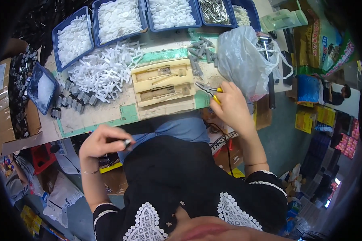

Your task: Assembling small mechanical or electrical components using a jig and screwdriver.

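Beside the cream, rectangular, two-compartment tray [142, 86], the right hand [233, 103], the nearer, is holding yellow-handled metal pliers [208, 89], tips slanting toward its right edge, while the left hand [102, 141] is pinching a small grey-and-white piece [127, 142] off its near-left corner.

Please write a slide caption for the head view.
Right hand holds yellow-handled pliers; left hand pinches a small part at a cluttered workbench.

Worktable [82, 119] is packed: 5 blue bins [173, 28] behind the cream tray [163, 83], white plastic bits [104, 72] left of it, grey pieces [195, 66] and plastic bag [239, 60] right.
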The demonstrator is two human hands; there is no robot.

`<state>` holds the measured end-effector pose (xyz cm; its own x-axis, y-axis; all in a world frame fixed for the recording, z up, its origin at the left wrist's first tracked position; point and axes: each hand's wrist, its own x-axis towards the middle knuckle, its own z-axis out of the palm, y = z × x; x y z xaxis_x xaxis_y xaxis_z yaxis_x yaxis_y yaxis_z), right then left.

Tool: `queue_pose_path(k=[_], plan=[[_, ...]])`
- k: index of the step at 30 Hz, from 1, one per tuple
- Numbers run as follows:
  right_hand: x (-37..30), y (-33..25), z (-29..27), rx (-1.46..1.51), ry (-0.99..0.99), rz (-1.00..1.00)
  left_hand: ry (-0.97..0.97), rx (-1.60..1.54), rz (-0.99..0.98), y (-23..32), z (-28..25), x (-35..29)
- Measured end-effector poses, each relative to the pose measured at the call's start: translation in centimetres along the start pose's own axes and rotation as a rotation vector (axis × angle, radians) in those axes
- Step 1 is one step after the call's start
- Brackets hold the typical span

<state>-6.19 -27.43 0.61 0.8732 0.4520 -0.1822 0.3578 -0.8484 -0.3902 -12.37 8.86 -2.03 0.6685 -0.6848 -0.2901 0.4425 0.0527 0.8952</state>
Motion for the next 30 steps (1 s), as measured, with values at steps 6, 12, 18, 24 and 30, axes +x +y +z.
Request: queue_pose_path(k=[6,12,18,24,30], plan=[[1.3,1.1,2.1,-0.188,0.148,-0.001,0.330,0.538,-0.715,-8.7,-1.7,-9.1],[4.1,0.4,3.2,-0.218,0.329,-0.098,0.274,1.065,-1.248,-26.4,2.0,-17.1],[4.5,0.1,0.2,-0.278,0.273,-0.124,0.083,0.912,-1.246,-32.4,6.3,-17.2],[9.0,-0.6,-4.7,-0.173,0.364,-0.202,0.377,1.039,-1.009,-40.2,8.7,-18.5],[19.2,2.2,-9.2,-0.019,0.531,-0.294,0.374,0.810,-1.189,-36.2,7.3,-17.3]])
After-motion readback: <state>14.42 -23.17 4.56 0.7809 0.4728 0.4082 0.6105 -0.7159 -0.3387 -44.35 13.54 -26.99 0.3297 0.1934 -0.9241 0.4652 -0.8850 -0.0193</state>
